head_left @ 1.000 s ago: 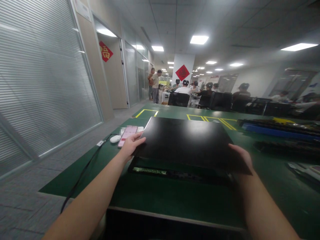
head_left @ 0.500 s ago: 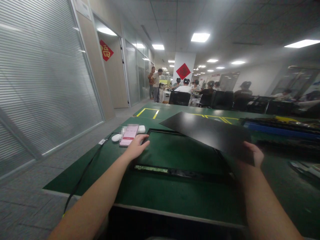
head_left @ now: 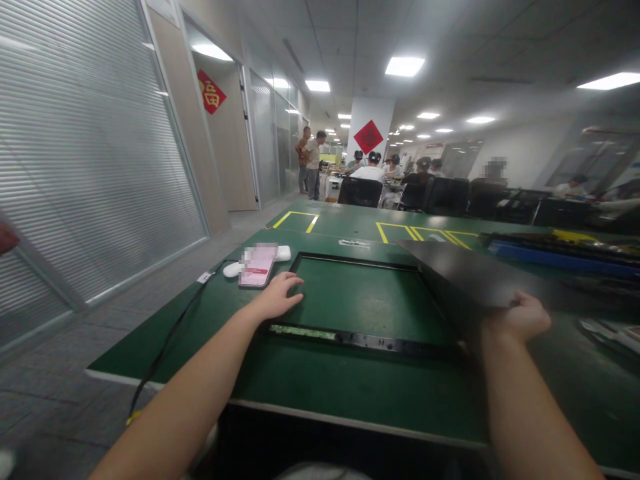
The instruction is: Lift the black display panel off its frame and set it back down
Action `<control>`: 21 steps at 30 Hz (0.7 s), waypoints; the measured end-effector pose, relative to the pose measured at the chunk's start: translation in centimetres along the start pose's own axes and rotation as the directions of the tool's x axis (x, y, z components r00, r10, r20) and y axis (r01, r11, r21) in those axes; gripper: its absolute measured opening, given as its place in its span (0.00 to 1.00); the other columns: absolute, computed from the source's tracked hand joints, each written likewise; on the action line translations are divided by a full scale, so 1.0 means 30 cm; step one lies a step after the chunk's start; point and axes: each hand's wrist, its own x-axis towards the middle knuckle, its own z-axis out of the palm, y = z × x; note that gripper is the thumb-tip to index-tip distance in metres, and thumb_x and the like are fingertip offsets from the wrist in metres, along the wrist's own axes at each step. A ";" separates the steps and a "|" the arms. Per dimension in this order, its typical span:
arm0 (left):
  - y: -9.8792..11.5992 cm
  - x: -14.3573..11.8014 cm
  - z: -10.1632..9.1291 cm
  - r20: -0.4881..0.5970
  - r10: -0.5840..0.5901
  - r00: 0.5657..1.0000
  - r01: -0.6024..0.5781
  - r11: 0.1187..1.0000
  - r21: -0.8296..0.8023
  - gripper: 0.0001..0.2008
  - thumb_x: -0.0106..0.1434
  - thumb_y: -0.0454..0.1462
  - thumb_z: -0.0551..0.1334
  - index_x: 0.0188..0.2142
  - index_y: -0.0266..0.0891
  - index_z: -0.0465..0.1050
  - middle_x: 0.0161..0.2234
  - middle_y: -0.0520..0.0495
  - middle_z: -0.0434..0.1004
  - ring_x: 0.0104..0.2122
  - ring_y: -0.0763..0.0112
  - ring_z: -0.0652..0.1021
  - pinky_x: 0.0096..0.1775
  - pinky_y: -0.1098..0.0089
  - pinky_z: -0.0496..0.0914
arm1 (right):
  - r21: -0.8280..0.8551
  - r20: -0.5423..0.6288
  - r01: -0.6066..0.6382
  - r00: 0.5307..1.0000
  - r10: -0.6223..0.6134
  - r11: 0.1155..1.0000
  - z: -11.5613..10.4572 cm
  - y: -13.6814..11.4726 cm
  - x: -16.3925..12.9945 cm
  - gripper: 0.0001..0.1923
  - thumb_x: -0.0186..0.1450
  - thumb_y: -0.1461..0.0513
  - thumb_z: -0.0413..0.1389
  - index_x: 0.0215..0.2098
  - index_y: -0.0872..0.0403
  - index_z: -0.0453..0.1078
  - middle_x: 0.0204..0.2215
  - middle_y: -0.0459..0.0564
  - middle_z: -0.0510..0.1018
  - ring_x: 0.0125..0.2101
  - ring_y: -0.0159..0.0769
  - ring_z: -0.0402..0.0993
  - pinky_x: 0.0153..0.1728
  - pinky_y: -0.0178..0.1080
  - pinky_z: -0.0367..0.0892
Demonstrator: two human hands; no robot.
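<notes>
A thin dark panel is in my right hand, whose fingers are closed on its near right edge. The panel slants over the right side of a black rectangular frame lying on the green table. Through the frame's opening the table top shows. Along the frame's near side runs a strip with a greenish, speckled left half. My left hand rests at the frame's left side with its fingers apart, holding nothing. Just beyond it lies a phone with a pinkish screen.
The phone leans over a white object. A black cable hangs off the left table edge. At right sit a blue tray-like item and blurred dark parts. People and chairs are behind the table.
My right hand has carried the panel to the right, uncovering more of the frame and its far edge. My left hand has barely moved.
</notes>
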 end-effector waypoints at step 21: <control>-0.005 0.003 0.006 0.037 0.027 0.999 -0.028 0.999 0.033 0.24 0.60 0.48 0.60 0.51 0.39 0.76 0.57 0.35 0.68 0.59 0.47 0.69 0.61 0.49 0.62 | -0.166 -0.072 -0.083 0.995 0.072 0.983 -0.016 0.049 0.012 0.13 0.57 0.73 0.53 0.39 0.55 0.65 0.38 0.46 0.75 0.36 0.32 0.76 0.35 0.37 0.76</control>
